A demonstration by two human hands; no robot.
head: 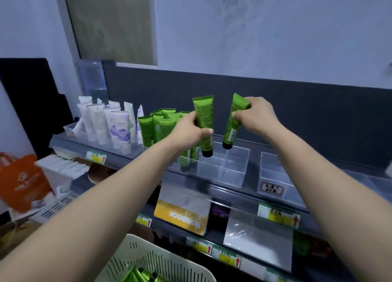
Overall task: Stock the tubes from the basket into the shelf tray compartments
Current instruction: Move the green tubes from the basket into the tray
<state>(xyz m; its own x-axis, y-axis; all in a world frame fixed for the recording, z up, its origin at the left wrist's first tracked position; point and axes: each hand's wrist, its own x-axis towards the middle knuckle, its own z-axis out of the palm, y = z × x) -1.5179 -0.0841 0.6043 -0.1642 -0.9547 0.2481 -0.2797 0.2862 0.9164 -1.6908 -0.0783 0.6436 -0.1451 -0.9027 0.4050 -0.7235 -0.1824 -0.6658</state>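
1. A row of white and purple plastic tubes [112, 122] stands in a clear tray at the left end of the grey shelf [131, 156].
2. A cream perforated plastic basket [148, 258] sits low in front; loose green tubes [140, 275] lie inside it.
3. Stocked green tubes [157, 126] stand crowded in the compartments just left of the hands.
4. The left hand [191, 131] reaches forward on an outstretched arm. Its grip is curled round the lower body of a green plastic tube with a black cap [203, 114], which is held upright with the cap down.
5. The right hand [258, 116] is raised with the wrist bent. Its grip pinches the upper part of a second green black-capped tube [232, 129], which tilts with its cap down and to the left.
6. Both caps hang just above the clear acrylic divided tray [220, 175] on the shelf. The two tubes are apart and do not touch.
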